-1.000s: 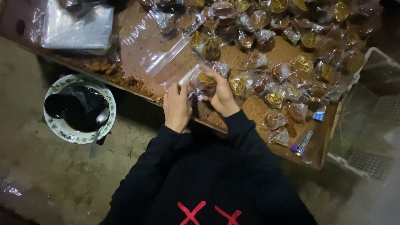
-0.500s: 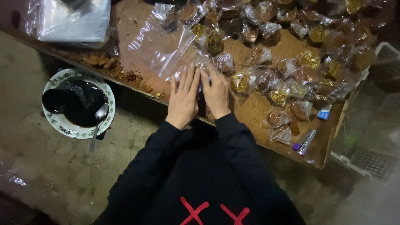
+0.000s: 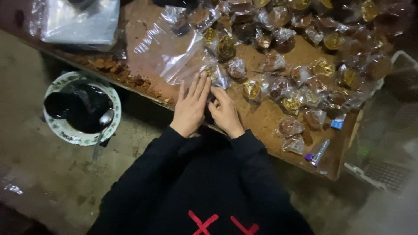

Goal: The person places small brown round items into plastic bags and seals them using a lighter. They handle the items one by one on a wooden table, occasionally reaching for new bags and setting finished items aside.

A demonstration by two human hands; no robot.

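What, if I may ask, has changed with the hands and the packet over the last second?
Both hands came down: the left hand and right hand, which had held a wrapped packet up between them, now press flat on the board beside it. The clear bag, the other packets and the plate stayed put.

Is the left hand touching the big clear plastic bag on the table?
Touching. In the head view, the left hand lies flat with its fingertips pressed on the near edge of the clear plastic bag; no gap shows between them.
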